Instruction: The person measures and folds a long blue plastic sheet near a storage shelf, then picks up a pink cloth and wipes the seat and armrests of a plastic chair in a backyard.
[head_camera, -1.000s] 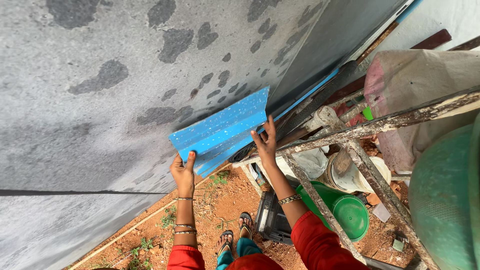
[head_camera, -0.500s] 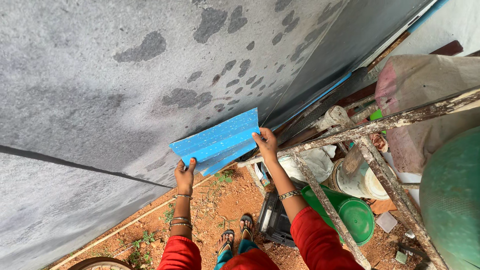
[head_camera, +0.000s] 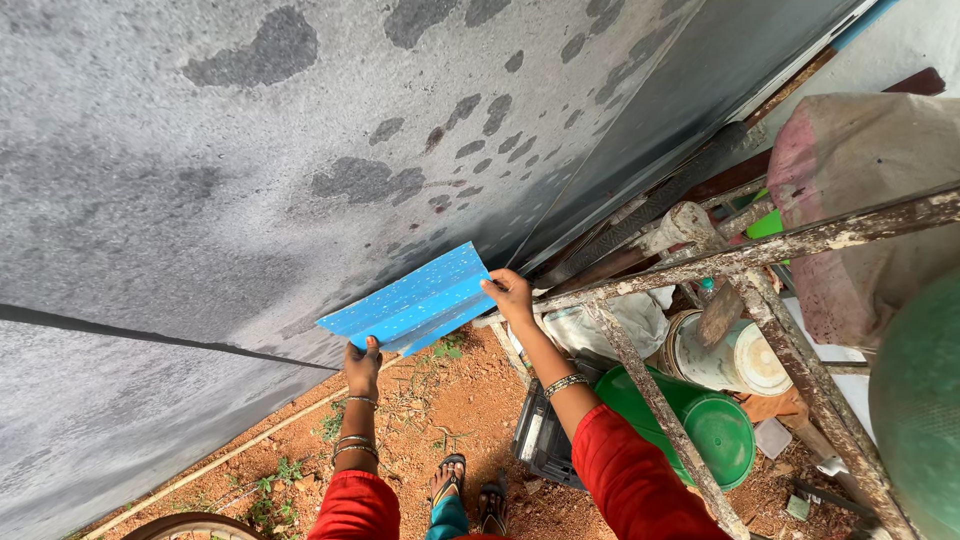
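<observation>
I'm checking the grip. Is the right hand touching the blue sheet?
Touching. The head view shows the right hand with its fingers closed over the right edge of the blue sheet.

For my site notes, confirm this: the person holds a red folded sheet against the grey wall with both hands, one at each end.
Not quite. The folded sheet is blue with pale specks, not red; the sleeves are what is red. The rest stands: in the head view the left hand and right hand hold it at opposite ends against the grey wall.

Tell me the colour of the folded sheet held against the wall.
Bright blue folded sheet, white-speckled; head view.
</observation>
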